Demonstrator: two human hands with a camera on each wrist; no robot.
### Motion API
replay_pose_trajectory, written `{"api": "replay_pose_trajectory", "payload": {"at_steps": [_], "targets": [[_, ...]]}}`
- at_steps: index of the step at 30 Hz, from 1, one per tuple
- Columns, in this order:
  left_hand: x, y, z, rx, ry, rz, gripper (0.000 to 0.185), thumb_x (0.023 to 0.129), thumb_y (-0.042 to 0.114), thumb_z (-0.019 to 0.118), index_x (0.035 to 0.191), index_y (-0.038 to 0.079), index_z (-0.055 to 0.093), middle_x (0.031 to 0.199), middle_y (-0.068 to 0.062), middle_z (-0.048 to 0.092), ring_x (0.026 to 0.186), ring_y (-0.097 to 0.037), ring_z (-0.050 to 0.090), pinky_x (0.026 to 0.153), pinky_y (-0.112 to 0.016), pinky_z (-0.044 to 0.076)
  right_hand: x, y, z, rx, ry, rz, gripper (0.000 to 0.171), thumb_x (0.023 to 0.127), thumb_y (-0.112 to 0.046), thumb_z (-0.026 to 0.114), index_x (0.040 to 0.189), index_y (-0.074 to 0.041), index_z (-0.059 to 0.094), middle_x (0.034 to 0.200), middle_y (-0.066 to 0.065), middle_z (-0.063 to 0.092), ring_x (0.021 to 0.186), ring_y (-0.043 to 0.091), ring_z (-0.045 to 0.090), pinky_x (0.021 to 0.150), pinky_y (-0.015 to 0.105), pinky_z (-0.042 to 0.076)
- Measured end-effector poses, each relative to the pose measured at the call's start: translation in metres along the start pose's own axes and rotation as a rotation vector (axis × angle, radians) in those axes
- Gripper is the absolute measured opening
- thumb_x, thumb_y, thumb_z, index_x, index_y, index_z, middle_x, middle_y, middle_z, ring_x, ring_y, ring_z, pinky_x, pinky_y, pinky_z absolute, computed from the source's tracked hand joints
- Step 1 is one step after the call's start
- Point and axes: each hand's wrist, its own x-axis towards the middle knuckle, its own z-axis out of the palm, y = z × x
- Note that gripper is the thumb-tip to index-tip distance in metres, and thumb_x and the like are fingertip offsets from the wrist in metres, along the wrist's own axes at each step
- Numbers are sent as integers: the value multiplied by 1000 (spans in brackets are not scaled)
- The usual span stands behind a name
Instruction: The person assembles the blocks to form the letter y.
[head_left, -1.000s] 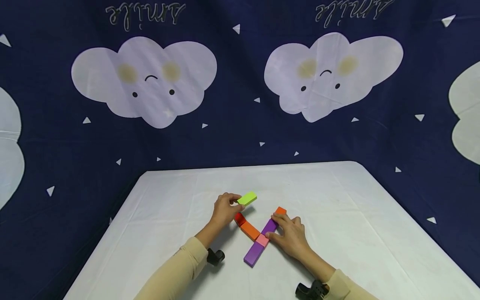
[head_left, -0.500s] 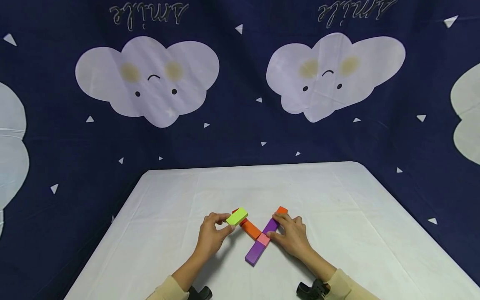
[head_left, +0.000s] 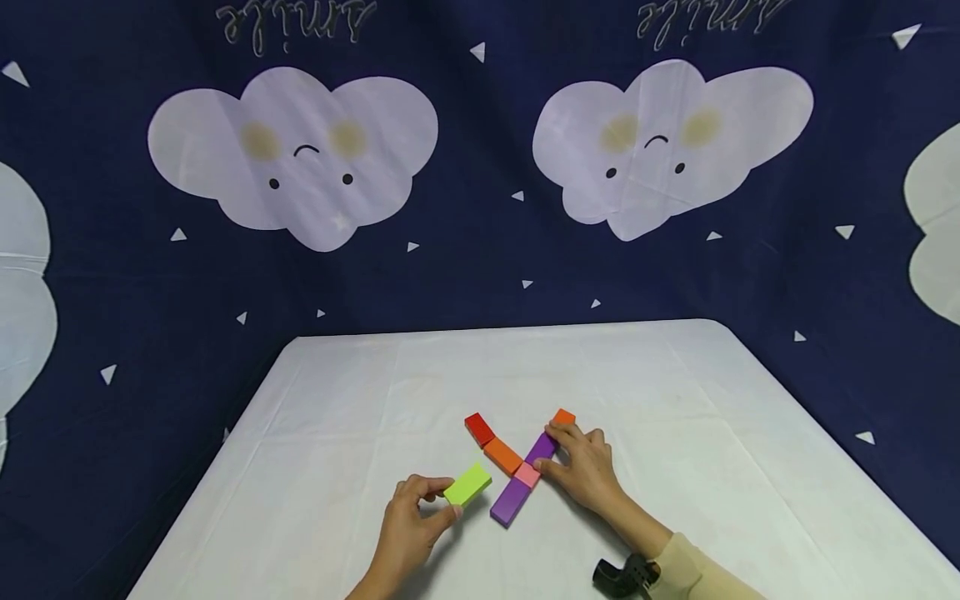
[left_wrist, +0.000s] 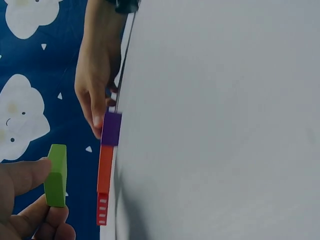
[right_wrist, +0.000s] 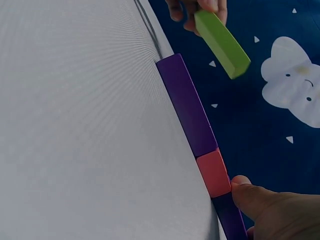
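My left hand [head_left: 408, 523] pinches a lime-green block [head_left: 468, 485] between thumb and fingers, held above the table left of the joined blocks. My right hand [head_left: 588, 471] grips a purple block [head_left: 542, 448], partly hidden by its fingers; the thumb tip lies close to a small pink block [head_left: 527, 476]. Beyond the fingers an orange block [head_left: 565, 416] continues that row. A second purple block [head_left: 510, 502] extends from the pink one toward the near side. Branching to the far left are another orange block [head_left: 502, 457] and a red block [head_left: 479, 429], end to end.
The blocks lie on a white-covered table [head_left: 337, 400]. A dark blue cloth [head_left: 480, 283] with clouds and small triangles hangs behind it and down both sides. A black wrist device [head_left: 626, 577] sits at the right cuff.
My left hand has drawn the green block nearer and slightly left, away from over the red block, which now shows fully. The right hand has stayed on the purple block.
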Motion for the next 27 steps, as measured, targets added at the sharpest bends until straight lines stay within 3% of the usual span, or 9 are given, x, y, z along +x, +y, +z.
{"api": "replay_pose_trajectory", "payload": {"at_steps": [5, 12, 27], "targets": [[-13, -1, -1, 30, -64, -28, 31, 69, 20, 80, 99, 17, 70, 89, 6, 62, 85, -6, 47, 74, -23, 36, 0, 0, 0, 3, -17, 14, 60, 72, -41, 77, 123, -13, 63, 123, 2, 62, 81, 19, 37, 70, 32, 26], [-25, -3, -4, 72, -112, -14, 32, 66, 21, 82, 95, 15, 70, 83, 8, 60, 81, -4, 47, 73, -22, 34, 1, 0, 0, 2, -6, 11, 59, 72, -40, 77, 123, -13, 63, 124, 2, 62, 81, 19, 38, 69, 32, 26], [-30, -11, 0, 96, -250, -27, 33, 65, 25, 83, 93, 15, 69, 81, 7, 59, 75, 0, 43, 68, -22, 29, 0, -2, -2, 8, -3, 6, 59, 72, -39, 78, 122, -12, 64, 123, 2, 62, 81, 19, 37, 69, 31, 25]]}}
